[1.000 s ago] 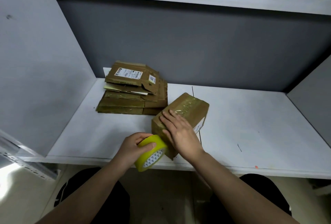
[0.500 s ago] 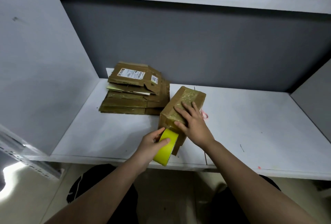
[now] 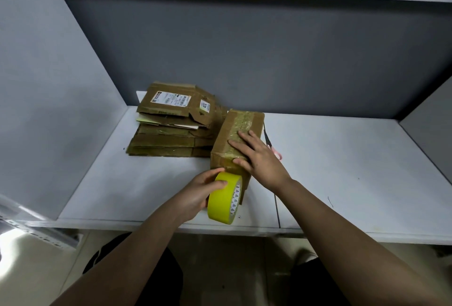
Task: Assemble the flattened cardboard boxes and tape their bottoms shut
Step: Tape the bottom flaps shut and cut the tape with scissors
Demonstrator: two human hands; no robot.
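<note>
An assembled brown cardboard box [image 3: 241, 124] stands on the white table [image 3: 342, 171], a shiny strip of tape running along its top face. My right hand [image 3: 256, 156] lies flat on that face, fingers straight, pressing the tape down near the box's front edge. My left hand [image 3: 200, 190] grips a yellow tape roll [image 3: 223, 201] held against the box's near end, just below the right hand. A stack of flattened cardboard boxes [image 3: 171, 124] lies to the left of the box, the top one bearing white labels.
Pink-handled scissors [image 3: 274, 149] lie on the table just right of the box, partly hidden by my right hand. Grey partition walls close the desk at the left, back and right. The table's front edge runs just below the tape roll.
The box has been turned and pushed slightly away from me. The tape roll came up against the box's near end and now shows its side. My right hand stays flat on top.
</note>
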